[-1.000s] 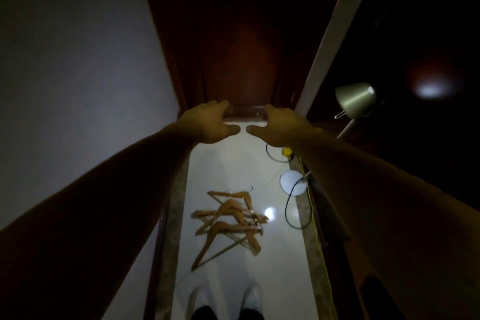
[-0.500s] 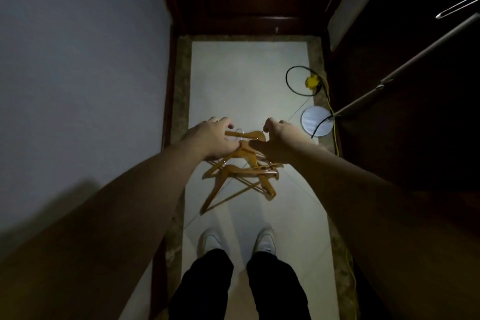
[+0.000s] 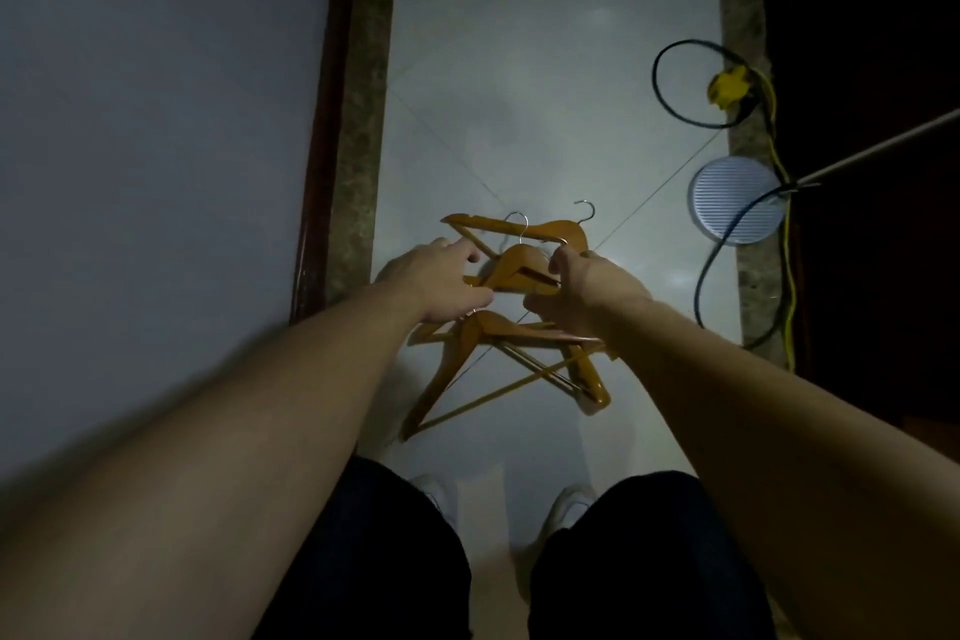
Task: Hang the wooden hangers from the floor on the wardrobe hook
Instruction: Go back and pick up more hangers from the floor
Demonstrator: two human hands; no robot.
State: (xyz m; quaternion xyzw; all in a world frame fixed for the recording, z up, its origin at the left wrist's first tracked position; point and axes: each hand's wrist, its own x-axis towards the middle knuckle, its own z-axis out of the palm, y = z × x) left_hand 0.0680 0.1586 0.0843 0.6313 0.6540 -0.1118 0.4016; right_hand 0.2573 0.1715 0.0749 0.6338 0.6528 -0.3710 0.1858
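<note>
The scene is a dim, narrow passage with a pale tiled floor (image 3: 545, 83) edged by a speckled stone border (image 3: 363, 120); a plain grey wall (image 3: 156, 120) runs along the left side and dark wooden panelling closes the far end and the right side. A pile of wooden hangers (image 3: 498, 364) lies on the floor just ahead of the person's white shoes (image 3: 569, 504), the frames crossing one another at different angles, with two metal hooks (image 3: 586, 211) pointing toward the far end. The left hand (image 3: 434, 281) is down at the left side of the pile, fingers (image 3: 467, 255) curled loosely at the shoulder of the uppermost hanger (image 3: 519, 270); whether it has a firm hold cannot be told. The right hand (image 3: 582, 291) is at the right side of the same hanger, fingers bent around its upper arm in a partial close, thumb underneath. The lower hangers rest flat on the tile beneath both hands. To the right, a black cable (image 3: 670, 88) loops on the floor near a yellow plug (image 3: 727, 88), and a round ribbed white base (image 3: 740, 200) sits at the floor edge with a thin pole (image 3: 883, 146) rising from it.
</note>
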